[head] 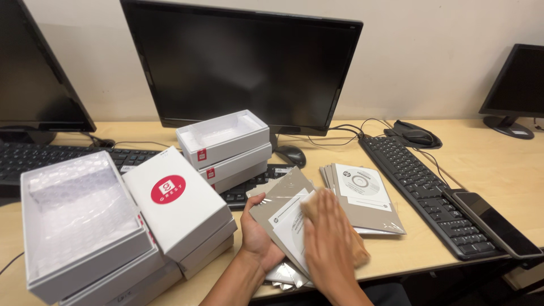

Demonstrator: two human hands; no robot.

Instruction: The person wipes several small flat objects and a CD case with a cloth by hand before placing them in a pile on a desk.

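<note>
**A:** Disc sleeves (281, 218), a fanned stack of grey-brown card ones, are held near the front edge of the desk (498, 164), low in the middle of the shot. Going left to right, what else is seen?

**B:** Far left, an open white box (79, 226) with bubble wrap inside is stacked on other boxes. A white lid with a round red logo (175, 207) is leaned just beside it. Behind those, a dark keyboard (62, 156) is partly covered. Three more white boxes (224, 148) are piled in front of the big black monitor (241, 62), the top one open.

**A:** And the hands?

**B:** The left hand (256, 232) is wrapped around the sleeves from underneath, thumb on top, so it's clamped on the stack. The right hand (328, 238) is blurred and laid flat over the top sleeve, fingers stretched out, not closed on anything.

**A:** Further right?

**B:** A second pile of sleeves (362, 198) is lying flat on the desk, a white disc envelope on top, just beside the held ones. Then a black keyboard (425, 187) is set at an angle, with a dark phone (496, 221) resting on its lower right end. A mouse (418, 136) is seen behind it, and another monitor (518, 85) far right.
</note>
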